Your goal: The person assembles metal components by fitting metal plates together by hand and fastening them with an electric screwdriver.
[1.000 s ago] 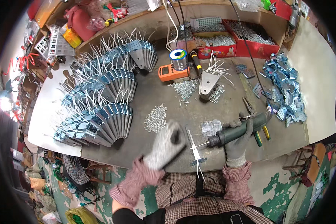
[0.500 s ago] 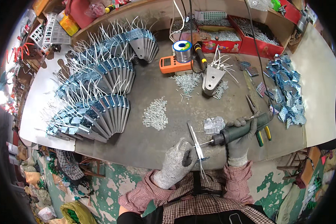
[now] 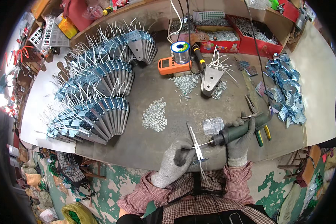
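My left hand [image 3: 172,161], in a grey glove, pinches a metal plate [image 3: 191,131] seen edge-on near the table's front edge. White wires [image 3: 198,152] run along the plate and hang below it. In my gloved right hand [image 3: 239,146] is a dark green electric screwdriver [image 3: 235,133], held level and pointing left. Its thin bit [image 3: 205,143] reaches the plate beside my left fingertips. Whatever small part lies between those fingertips is hidden. Just beyond the screwdriver's nose lies a clear plastic piece [image 3: 213,126].
Rows of metal plates with white wires [image 3: 108,112] fill the left side. Loose nuts [image 3: 154,115], screws [image 3: 186,84], a solder spool [image 3: 181,54] and a single wired plate [image 3: 212,79] lie mid-table. Blue metal pieces [image 3: 289,97] heap at right; green-handled pliers [image 3: 259,138] lie by the screwdriver.
My left fingers have shifted slightly at the plate, and their curl looks more open. The screwdriver and my right hand stay nearly in place.
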Motion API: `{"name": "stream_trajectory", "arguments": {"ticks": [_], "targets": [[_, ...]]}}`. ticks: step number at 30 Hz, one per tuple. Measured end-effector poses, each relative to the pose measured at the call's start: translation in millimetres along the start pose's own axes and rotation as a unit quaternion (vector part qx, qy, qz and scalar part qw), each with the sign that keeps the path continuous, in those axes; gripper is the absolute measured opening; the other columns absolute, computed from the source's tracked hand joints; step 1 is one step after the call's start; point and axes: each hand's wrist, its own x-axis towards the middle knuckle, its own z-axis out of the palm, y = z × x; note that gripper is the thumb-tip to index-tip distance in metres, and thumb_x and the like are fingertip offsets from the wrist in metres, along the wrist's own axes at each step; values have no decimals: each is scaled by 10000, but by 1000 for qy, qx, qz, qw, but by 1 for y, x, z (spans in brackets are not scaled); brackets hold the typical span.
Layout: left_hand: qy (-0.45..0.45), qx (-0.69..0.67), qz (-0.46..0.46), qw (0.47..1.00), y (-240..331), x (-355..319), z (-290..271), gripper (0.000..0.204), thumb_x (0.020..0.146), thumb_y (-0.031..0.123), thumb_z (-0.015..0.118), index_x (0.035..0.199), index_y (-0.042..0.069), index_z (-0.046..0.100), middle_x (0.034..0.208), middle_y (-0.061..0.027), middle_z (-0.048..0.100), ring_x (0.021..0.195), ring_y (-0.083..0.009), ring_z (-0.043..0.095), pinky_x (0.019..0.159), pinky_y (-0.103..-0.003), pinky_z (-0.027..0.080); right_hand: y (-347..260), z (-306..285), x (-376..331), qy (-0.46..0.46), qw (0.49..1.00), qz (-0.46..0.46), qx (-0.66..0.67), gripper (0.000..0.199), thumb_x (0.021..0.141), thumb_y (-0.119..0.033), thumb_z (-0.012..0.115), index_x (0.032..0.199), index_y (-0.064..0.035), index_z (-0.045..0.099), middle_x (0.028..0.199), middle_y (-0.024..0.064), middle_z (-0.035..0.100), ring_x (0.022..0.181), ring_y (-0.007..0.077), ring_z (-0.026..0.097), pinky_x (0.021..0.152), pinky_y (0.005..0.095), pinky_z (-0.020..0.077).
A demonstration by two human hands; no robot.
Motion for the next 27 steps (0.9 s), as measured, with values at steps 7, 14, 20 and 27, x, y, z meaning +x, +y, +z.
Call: {"name": "stream_trajectory", "arguments": {"ticks": [7,14,20,27], "targets": [[-85,138,65,985,-7,8,-23,229,856,34,698,1074,37,631,1055,-138,656,912,-275,676,769,-347,547,1,1,-1,12,999,-20,-31,405,971,-358,637,1224,-63,523,816,-8,547,790,137,579,837,355,508],[-210,265,121,933,-6,19,-33,204,874,135,667,1054,46,629,1091,-138,647,893,-313,662,764,-371,545,1,4,-1,14,1000,-11,-12,406,963,-367,646,1210,-62,541,812,-9,551,788,137,575,836,343,506],[-279,-274,-351,851,-6,24,-32,204,1014,237,543,1011,36,580,891,-53,605,767,-156,588,702,-285,491,1,2,0,22,999,-14,-21,398,964,-360,645,1210,-63,545,815,-5,550,786,143,572,837,343,504],[-255,-510,-377,730,-35,5,-21,255,1041,328,499,1033,74,524,801,-5,492,696,-113,467,609,-246,400,3,6,-4,31,999,-13,-13,268,962,-331,649,1049,-99,548,835,13,547,790,145,560,836,338,499]]}}
